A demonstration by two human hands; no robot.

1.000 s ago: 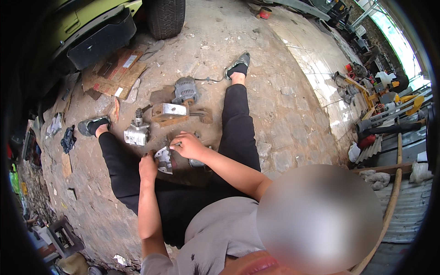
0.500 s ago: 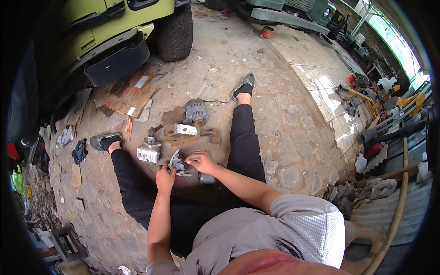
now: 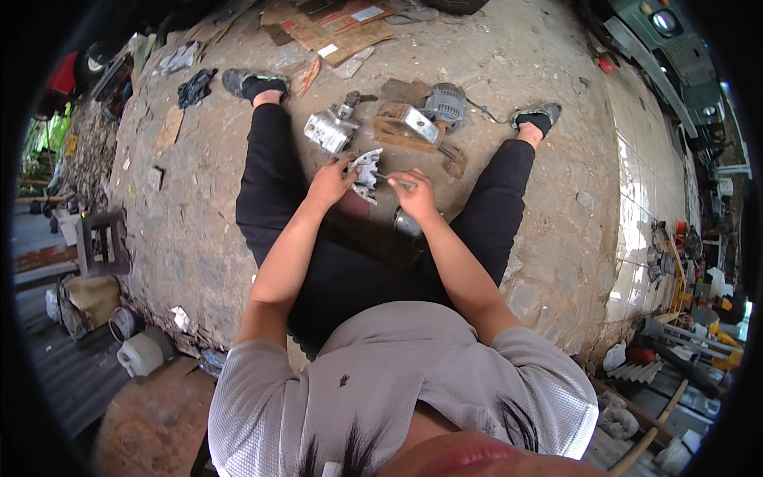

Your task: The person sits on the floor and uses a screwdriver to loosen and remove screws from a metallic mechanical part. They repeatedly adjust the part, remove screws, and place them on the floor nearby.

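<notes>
Between my spread legs, my left hand (image 3: 331, 183) is closed on the edge of a jagged silver metal casting (image 3: 366, 168), tilted up off the ground. My right hand (image 3: 413, 194) pinches a thin rod-like tool (image 3: 397, 181) whose tip points at the casting; whether it touches cannot be made out. Beneath the casting shows a dark red patch (image 3: 353, 205). A metal cylinder (image 3: 407, 222) sits beside my right wrist. Ahead of my left hand lies a silver metal housing (image 3: 327, 132) with a gear-like shaft end (image 3: 350, 102).
Farther ahead are a wooden block (image 3: 404, 132) bearing a shiny metal bracket (image 3: 421, 124), and a grey finned motor (image 3: 445, 105) with a cable. Flattened cardboard (image 3: 342, 40) lies at the far side. Scrap and tools crowd the right edge; a grey jug (image 3: 146, 354) stands at left.
My view has swung, so hands and parts appear higher and farther right. Both hands keep their holds, with the tool still pointed at the casting.
</notes>
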